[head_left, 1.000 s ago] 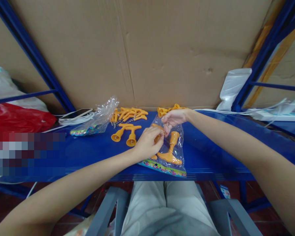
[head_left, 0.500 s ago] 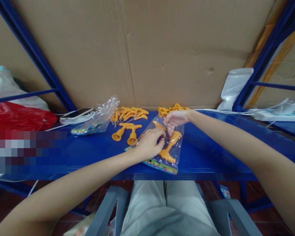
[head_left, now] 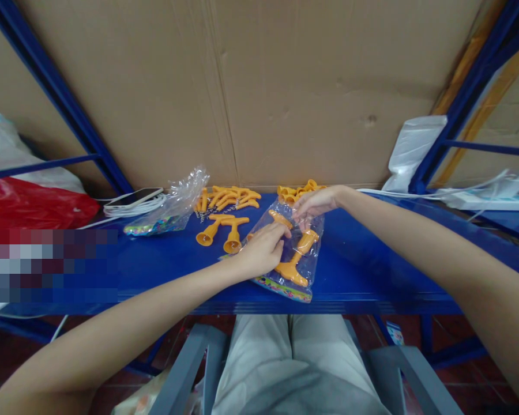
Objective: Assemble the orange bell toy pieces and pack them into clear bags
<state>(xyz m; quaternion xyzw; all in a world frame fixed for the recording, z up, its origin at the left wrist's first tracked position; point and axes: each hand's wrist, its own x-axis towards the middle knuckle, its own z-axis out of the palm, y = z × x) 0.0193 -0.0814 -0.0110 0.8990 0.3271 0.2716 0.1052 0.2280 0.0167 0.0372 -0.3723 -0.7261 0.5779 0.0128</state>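
Observation:
A clear plastic bag point(head_left: 315, 259) with a colourful printed strip lies flat near the table's front edge. Inside it is an orange T-handled corkscrew point(head_left: 297, 266), bell-shaped at one end, and another orange T-handled piece point(head_left: 280, 218) shows near the bag's far end. My left hand point(head_left: 266, 249) rests on the bag with its fingers curled and closed on the film. At the bag's far end, the fingers of my right hand point(head_left: 309, 206) point down and pinch the plastic; their tips are partly blurred.
Two assembled orange corkscrews point(head_left: 232, 235) lie left of the bag. Behind them are several orange handles with metal spirals point(head_left: 227, 197), and orange bell-shaped sleeves point(head_left: 305, 189) are heaped at the back. Another printed bag point(head_left: 168, 213), a phone point(head_left: 136, 197) and a white cable are at left.
My right hand has shifted slightly, its fingers now pointing down more at the bag's far end. My left hand stays on the bag, its fingers slightly more tucked in.

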